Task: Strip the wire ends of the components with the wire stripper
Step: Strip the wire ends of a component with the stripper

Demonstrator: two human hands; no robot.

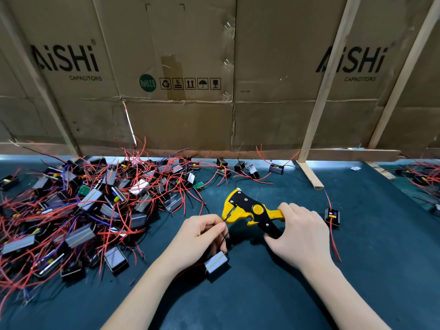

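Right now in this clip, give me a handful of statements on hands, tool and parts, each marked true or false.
1. The right hand grips the handles of the yellow and black wire stripper. True.
2. The left hand rests flat and holds nothing. False: it pinches a thin black wire at the stripper's mouth.
3. That wire runs down to a grey component lying on the mat beside the left wrist. True.
4. The big pile of components lies to the right of the hands. False: it lies to their left.
5. A single component with a red wire lies just right of the right hand. True.
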